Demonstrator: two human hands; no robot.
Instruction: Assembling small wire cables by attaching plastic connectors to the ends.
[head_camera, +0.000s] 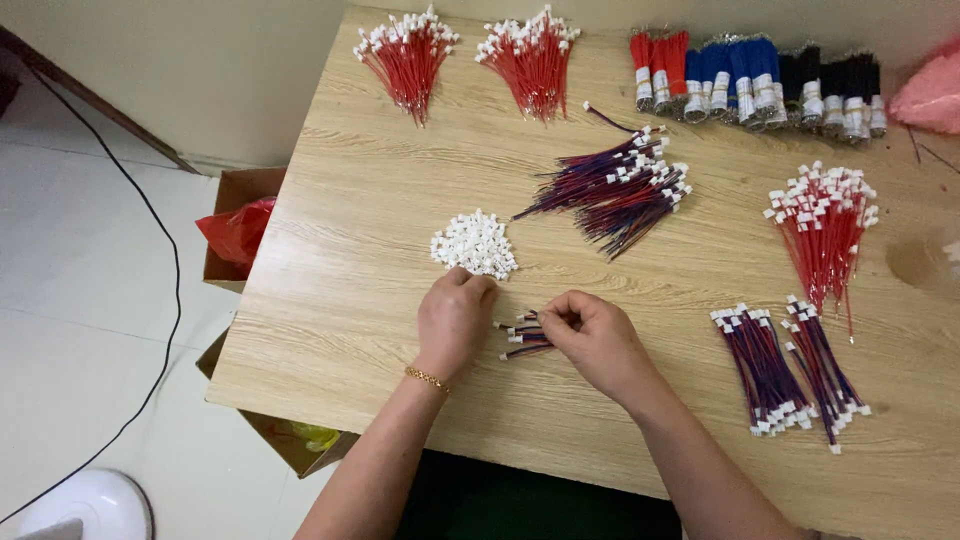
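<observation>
While the right hand (598, 335) pinches a small bunch of wires (524, 336) by its near end, the left hand (453, 318) reaches curled fingertips into the white plugs (475, 243) piled just beyond, seemingly kept close for picking.

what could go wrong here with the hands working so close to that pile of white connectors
1. The left hand touches the edge of the pile of white connectors; a sweep of it could scatter the loose pieces across the table.
2. The right hand pinches one lead of the small wire bunch; the rest lie loose and might tangle or slide.
3. The finished wire bundles lie near the table's front edge, so a forearm might nudge them off.
</observation>
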